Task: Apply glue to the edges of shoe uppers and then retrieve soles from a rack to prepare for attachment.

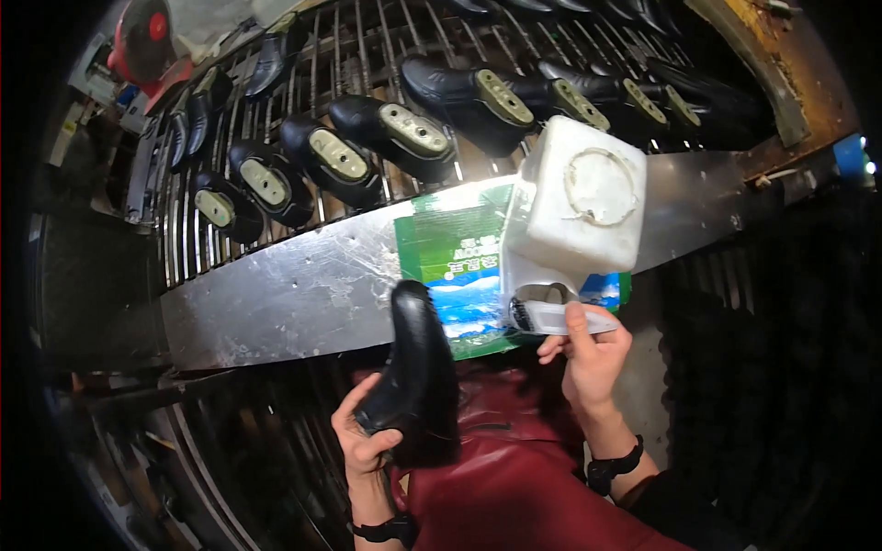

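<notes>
Black boot (418, 376), at seven o'clock from a white plastic jug (588, 197), rests in the left hand's (361, 439) curled fingers; the right hand's (595, 358) fingers pinch a brush (551, 319). Steady support and level bristles should limit smears.

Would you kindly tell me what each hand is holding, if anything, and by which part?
The left hand holds a black shoe by its wider end; the right hand holds a brush by its pale handle.

Open passage crosses the metal ledge (285, 298) left of the white container (588, 197), black boots (358, 119) obstructing beyond.
</notes>
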`<state>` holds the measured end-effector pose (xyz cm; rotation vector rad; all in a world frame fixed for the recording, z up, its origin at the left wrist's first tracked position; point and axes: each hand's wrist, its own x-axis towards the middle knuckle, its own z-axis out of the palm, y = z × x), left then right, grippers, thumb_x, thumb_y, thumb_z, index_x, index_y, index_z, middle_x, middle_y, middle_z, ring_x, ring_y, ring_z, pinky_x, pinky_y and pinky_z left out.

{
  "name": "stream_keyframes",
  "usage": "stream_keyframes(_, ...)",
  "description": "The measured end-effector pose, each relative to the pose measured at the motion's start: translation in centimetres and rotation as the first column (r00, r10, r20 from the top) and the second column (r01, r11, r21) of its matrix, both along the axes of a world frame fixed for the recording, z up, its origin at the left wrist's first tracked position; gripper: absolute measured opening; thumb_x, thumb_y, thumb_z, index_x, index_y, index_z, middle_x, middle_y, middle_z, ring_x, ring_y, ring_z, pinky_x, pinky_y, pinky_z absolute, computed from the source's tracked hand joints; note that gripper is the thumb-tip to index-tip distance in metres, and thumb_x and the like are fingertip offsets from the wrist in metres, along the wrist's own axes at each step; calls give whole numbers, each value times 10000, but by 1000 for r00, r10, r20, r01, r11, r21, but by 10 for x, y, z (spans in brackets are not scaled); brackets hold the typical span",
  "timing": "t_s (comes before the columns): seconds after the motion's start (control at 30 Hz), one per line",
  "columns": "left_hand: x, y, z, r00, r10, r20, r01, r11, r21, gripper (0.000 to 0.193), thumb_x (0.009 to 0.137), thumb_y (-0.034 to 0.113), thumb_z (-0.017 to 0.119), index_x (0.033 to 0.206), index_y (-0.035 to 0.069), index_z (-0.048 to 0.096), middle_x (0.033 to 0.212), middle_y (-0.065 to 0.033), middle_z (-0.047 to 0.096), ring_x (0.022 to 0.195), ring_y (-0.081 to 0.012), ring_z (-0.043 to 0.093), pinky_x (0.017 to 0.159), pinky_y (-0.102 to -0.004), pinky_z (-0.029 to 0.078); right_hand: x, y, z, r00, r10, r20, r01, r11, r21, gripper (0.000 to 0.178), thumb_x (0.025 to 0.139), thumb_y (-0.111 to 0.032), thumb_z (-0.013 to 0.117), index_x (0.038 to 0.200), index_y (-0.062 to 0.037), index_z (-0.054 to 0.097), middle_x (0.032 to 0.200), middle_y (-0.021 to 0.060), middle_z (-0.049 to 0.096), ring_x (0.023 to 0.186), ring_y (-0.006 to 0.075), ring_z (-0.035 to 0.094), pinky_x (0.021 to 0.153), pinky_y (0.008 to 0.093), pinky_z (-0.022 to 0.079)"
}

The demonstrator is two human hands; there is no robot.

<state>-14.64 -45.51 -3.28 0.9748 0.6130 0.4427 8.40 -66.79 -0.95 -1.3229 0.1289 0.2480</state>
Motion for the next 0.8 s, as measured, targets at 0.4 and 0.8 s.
stream_keyframes(0.4,3,-2,25,990,-123,74,127,990,-57,872,636,81,884,1407,-181,571,1330,-306,691,1217,-365,719,1128,-472,533,32,17,69,851,517,87,-520,810,270,121,932,-46,714,883,63,724,849,162,751,626,160,673,517,312,528)
stream_keyframes(0.8,19,14,1,966,-140,218,183,965,-189,764,910,260,780,1439,-208,489,1288,-280,707,1132,-313,747,1041,-413,588,-76,3,71,539,633,555,-683,715,-152,121,822,13,796,897,71,721,859,185,756,702,259,755,634,329,607)
